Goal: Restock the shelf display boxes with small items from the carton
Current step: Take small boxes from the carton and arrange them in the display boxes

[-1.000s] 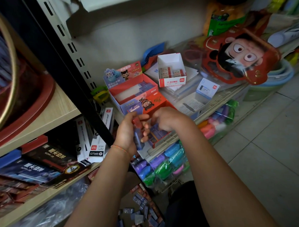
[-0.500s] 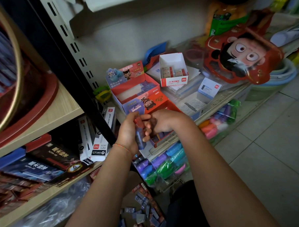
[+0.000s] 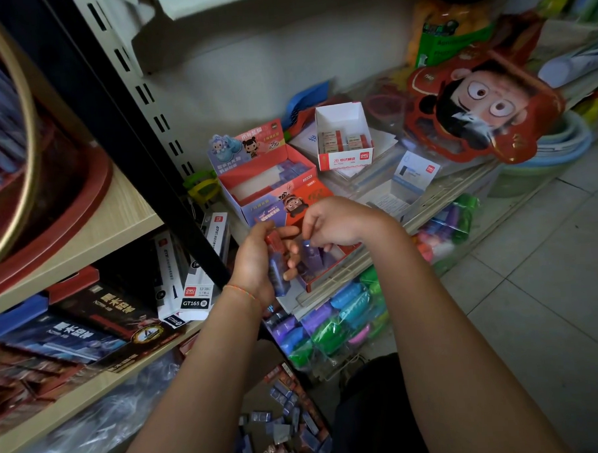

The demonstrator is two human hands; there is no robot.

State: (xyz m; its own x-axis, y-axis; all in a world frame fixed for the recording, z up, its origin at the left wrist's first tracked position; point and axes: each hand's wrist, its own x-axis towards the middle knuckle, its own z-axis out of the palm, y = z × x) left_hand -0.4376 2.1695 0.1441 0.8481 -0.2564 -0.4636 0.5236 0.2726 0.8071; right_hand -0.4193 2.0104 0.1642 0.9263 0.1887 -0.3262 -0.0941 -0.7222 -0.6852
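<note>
My left hand (image 3: 254,262) is clenched around a stack of small red and blue packets (image 3: 276,261), held upright just in front of the orange display box (image 3: 321,259). My right hand (image 3: 338,223) hovers over that box with fingers curled downward; I cannot tell whether it grips anything. The carton (image 3: 286,429) of loose packets lies below, between my forearms. A second display box (image 3: 266,179) stands behind.

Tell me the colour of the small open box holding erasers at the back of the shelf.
White, with a red band along its front; head view.
</note>
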